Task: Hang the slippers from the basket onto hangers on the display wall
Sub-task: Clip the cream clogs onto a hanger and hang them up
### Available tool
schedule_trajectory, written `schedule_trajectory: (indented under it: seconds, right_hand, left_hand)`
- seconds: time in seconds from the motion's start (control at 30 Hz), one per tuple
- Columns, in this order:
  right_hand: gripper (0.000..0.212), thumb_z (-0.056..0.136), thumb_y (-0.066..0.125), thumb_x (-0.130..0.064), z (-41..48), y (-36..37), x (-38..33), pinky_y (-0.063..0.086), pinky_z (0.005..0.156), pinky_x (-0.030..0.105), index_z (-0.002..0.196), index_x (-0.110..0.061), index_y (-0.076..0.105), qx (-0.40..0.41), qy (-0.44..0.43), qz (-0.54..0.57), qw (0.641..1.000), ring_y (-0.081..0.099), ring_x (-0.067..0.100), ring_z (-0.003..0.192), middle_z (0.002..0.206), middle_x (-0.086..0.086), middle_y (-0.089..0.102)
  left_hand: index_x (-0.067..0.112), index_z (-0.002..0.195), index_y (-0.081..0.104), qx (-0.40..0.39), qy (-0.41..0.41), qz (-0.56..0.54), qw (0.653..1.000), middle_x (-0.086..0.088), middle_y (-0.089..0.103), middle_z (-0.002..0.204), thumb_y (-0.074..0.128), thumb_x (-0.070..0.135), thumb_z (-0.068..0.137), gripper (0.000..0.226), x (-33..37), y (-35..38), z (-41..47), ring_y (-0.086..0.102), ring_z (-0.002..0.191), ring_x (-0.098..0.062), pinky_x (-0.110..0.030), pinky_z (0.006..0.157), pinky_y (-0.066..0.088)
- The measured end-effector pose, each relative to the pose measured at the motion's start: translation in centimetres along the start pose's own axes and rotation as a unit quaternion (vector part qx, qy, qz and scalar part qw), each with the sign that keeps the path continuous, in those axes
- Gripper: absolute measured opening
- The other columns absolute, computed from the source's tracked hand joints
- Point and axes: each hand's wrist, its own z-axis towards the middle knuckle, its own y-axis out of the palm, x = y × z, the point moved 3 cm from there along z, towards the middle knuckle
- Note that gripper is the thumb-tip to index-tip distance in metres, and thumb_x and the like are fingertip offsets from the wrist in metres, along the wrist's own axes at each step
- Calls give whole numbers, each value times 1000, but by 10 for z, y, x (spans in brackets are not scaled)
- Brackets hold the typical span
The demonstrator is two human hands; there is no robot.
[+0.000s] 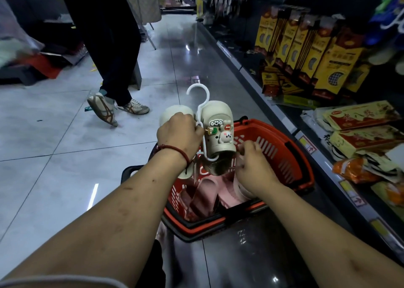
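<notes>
A white plastic hanger (197, 95) with its hook pointing up carries a pair of cream slippers above the red basket (282, 154). The right slipper (218, 130) shows cartoon charms on top; the left slipper (172, 112) is mostly hidden behind my left hand (178, 134). That hand grips the hanger's stem between the two slippers. My right hand (251, 167) pinches the heel end of the charm slipper, low over the basket. Pink slippers (209, 189) lie inside the basket.
A person in dark trousers and sneakers (102, 110) steps across the tiled floor on the left. Shelves with yellow boxed goods (317, 53) and packets (360, 130) run along the right. The basket stands on the floor by the shelf base.
</notes>
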Motion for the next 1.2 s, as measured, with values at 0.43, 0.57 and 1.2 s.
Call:
schedule_trajectory:
  seconds: [0.43,0.57,1.2]
  right_hand:
    - [17,93,63,-17,-9,-15,-54,39,64,8,106,-17,74,93,-107,85,986,59,14,77,91,2,73]
    - [14,94,61,-33,-14,-14,-54,50,65,30,98,-21,66,81,-46,79,992,67,21,76,84,0,71]
    - [27,100,49,-23,-113,-180,14,45,69,39,89,-6,67,260,18,-2,966,63,37,81,87,19,70]
  left_hand:
    - [21,89,75,-6,-35,-103,994,-7,66,102,55,40,92,28,21,-6,-12,62,96,-34,-36,72,49]
    - [19,87,76,-7,-45,-164,985,-8,69,96,58,35,91,24,35,-13,-21,62,92,-34,-36,72,51]
    - [12,82,75,-56,179,-246,951,-5,72,77,72,17,80,7,202,-93,-97,66,82,-25,-35,82,52]
